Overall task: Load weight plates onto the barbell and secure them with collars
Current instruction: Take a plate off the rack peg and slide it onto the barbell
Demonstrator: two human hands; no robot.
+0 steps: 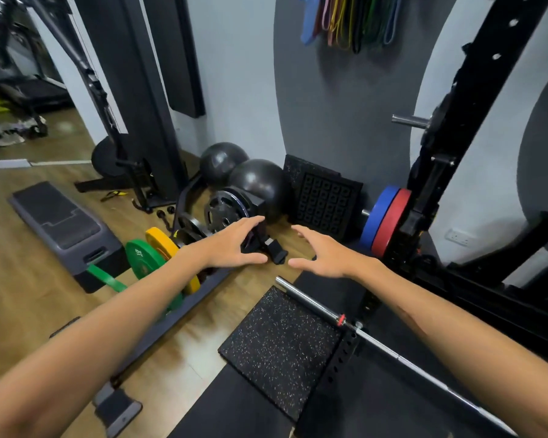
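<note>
The barbell (pixel 310 301) lies low across the rack, its bare chrome sleeve pointing up-left over a speckled rubber mat (pixel 279 349). My left hand (pixel 234 245) reaches forward with fingers spread, just over a black collar (pixel 272 251) lying on the wooden floor. My right hand (pixel 323 251) is open beside it, holding nothing. A floor rack on the left holds a green plate (pixel 143 257), a yellow plate (pixel 162 241) and black iron plates (pixel 225 210). A blue plate (pixel 377 216) and a red plate (pixel 393 222) hang on the rack's peg at the right.
Two black exercise balls (pixel 257 181) and rubber tiles (pixel 323 197) lean at the wall ahead. A grey step platform (pixel 64 222) sits left on the floor. The black power rack upright (pixel 456 121) stands right, with resistance bands (pixel 351 20) hanging above.
</note>
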